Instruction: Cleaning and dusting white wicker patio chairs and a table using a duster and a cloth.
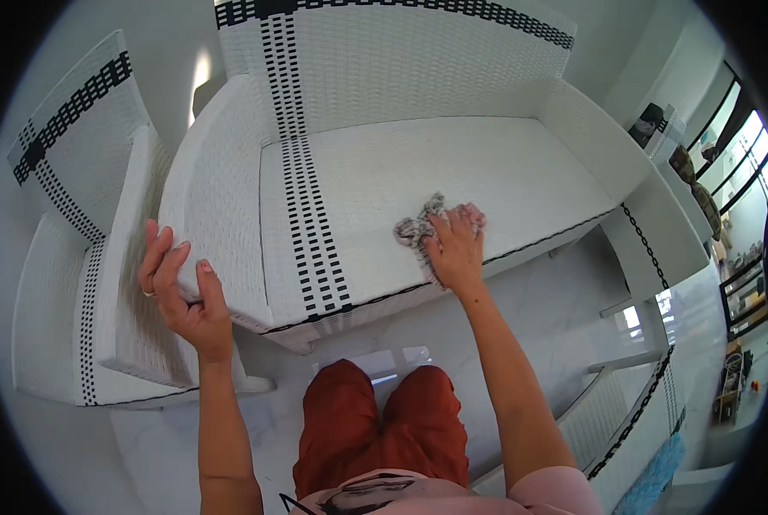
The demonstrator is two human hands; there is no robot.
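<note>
A white woven settee (pixel 416 161) with a black checkered band stands before me. My right hand (pixel 458 251) grips a crumpled patterned cloth (pixel 416 228), pressed against the seat near its front edge. Parts of the cloth stick out past my fingers on the left and at the top. Over by the settee's left armrest (pixel 210 193), my left hand (pixel 188 302) is raised with bent, parted fingers and holds nothing. Whether it touches the armrest I cannot tell.
To the left stands a matching woven armchair (pixel 136 270), close beside the settee. A low white piece of woven furniture (pixel 606 418) is at lower right, with a fluffy blue duster (pixel 651 479) by it. The glossy tiled floor (pixel 525 322) shows below the settee.
</note>
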